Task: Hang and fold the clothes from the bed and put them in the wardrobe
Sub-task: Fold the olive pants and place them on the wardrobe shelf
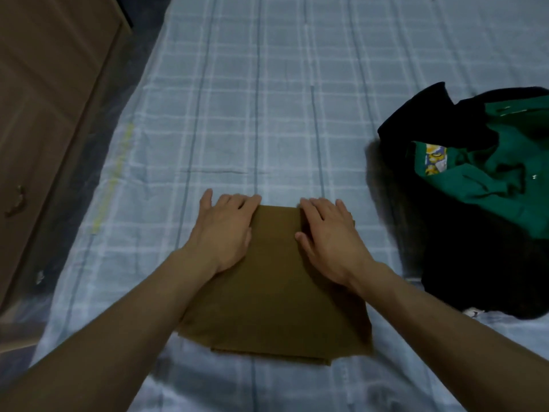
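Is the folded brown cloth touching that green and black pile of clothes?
Apart. The head view shows bare checked sheet between the brown cloth and the pile.

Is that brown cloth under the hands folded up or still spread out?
Folded. The brown cloth lies as a compact rectangle on the bed, with stacked layer edges showing at its near end. Both hands, left hand and right hand, press it flat.
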Motion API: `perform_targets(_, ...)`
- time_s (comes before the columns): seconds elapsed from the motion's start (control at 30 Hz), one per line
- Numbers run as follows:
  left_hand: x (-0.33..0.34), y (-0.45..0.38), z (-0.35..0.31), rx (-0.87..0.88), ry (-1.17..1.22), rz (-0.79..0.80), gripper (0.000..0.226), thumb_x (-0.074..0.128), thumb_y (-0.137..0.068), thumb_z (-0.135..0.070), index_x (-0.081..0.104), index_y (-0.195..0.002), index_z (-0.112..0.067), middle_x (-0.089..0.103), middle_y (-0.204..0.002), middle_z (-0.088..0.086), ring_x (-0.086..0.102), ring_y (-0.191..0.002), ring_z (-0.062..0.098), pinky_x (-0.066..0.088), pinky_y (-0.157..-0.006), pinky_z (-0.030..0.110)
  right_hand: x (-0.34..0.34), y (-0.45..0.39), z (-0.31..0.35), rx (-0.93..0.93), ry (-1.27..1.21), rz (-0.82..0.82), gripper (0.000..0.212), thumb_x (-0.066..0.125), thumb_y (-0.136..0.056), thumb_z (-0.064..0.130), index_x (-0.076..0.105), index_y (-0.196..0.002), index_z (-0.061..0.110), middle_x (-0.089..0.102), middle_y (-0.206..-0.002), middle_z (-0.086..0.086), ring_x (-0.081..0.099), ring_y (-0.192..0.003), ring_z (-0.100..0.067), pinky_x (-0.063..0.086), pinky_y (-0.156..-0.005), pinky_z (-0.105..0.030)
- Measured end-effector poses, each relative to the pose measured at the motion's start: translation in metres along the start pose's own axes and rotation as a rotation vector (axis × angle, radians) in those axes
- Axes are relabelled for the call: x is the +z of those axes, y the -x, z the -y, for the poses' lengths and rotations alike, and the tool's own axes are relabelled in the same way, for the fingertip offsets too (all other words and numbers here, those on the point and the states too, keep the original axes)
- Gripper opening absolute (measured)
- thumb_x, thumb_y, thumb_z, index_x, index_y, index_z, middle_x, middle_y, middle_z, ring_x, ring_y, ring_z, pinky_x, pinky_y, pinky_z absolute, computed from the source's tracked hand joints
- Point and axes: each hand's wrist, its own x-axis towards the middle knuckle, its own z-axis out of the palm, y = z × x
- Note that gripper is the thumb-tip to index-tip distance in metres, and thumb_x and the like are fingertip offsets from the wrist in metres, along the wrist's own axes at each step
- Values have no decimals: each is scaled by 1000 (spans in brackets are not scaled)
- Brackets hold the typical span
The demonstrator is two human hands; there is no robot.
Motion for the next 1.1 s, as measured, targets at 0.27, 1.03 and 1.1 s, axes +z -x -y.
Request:
perform_targets(0.27,-16,-6,17,26,75,5,23,57,-91,-33,53,-113,-28,50,-103,-4,50,-101,19,38,-90,37,-24,-11,-19,-35,41,59,56,63,-85,57,52,-130,26,56,-116,1,51,-104,-19,42,-95,-36)
perform_targets(1.03,-9,172,7,473,136,-135,35,82,-53,-4,64,-83,-11,67,-107,7,63,-85,27,51,-67,40,-16,167,55,-167,27,-23,13,75,-77,12,67,-86,16,59,-84,-3,58,-74,-25,48,-61,-34)
perform_targets(1.1,6,182,5,476,88,-55,36,85,-55,-11,66,-86,-13,67,-110,6,64,-85,25,53,-67,38,0,178,60,-140,29,-29,13,78,-78,15,67,-85,17,59,-83,0,56,-72,-21,47,-58,-33)
